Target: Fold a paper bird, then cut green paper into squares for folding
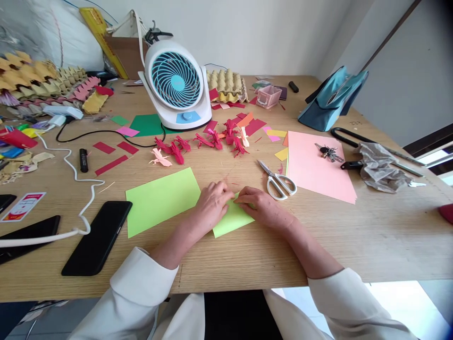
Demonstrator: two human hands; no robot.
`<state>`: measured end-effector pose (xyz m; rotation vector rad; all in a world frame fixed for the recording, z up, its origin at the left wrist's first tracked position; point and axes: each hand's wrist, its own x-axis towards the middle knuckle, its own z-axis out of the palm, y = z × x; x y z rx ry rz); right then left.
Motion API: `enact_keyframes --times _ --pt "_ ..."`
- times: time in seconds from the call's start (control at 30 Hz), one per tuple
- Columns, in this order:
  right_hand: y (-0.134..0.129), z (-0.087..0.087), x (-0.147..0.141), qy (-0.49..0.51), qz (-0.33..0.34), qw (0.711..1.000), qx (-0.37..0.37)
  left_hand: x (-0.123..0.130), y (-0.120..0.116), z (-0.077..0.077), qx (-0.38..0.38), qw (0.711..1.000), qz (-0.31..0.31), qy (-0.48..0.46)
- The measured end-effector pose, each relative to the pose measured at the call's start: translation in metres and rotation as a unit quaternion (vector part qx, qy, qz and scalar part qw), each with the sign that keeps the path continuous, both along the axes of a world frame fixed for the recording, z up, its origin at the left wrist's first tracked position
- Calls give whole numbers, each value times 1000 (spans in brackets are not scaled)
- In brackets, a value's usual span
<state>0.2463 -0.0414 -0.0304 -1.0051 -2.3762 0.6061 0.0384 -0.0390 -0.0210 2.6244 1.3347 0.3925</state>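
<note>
Well, far to the left of the fan (177, 82), stacked egg trays (31, 75) lean over a clutter of bits. A white cable (92, 198) winds across the table on the fan's near left, beside a red-and-white card (23, 207) and a large black slab (97, 238), perhaps a phone. A black marker (83, 160) stands upright or lies end-on there, I cannot tell which, and red paper strips (111, 165) lie between it and the fan. A dark green sheet (144, 125) sits just left of the fan's base. Nearer the person than the fan, a loose lime sheet (159, 200) lies flat. To its right, also in front of the fan, is the folded lime paper (233, 221). The left hand (212, 200) has its thumb and bent fingers closed on that paper's left part; the right hand (264, 205) pinches it from the other side, the two sets of fingertips nearly meeting. Between the hands and the fan lie red folded figures (176, 152). On the fan's near right are white-handled scissors (279, 183), blades parted slightly, then pink sheets (311, 174) with keys (329, 152) on top. Farther right of the fan stands a blue bag (327, 101).
</note>
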Motion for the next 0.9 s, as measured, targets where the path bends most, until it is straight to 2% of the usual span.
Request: enact_keyframes --times 0.07,0.13,0.23,0.33,0.47,0.67,0.9 --pt "1 -2 1 5 0 1000 -3 1 -2 4 -41 998 -38 5" --pt "1 -5 2 10 -1 1000 -4 3 -7 8 -68 997 -43 13" --pt "2 -7 3 14 -6 1000 -2 10 -20 13 -61 997 -22 37" --pt "4 -9 4 19 -8 1000 -7 22 -38 11 -19 994 24 102" --pt "7 -11 5 21 1 1000 -7 38 -59 8 17 991 36 124" --pt "10 -14 5 3 10 1000 14 52 -73 18 -20 984 68 163" --pt "11 -15 5 1 7 1000 21 58 -83 3 -24 984 89 154"
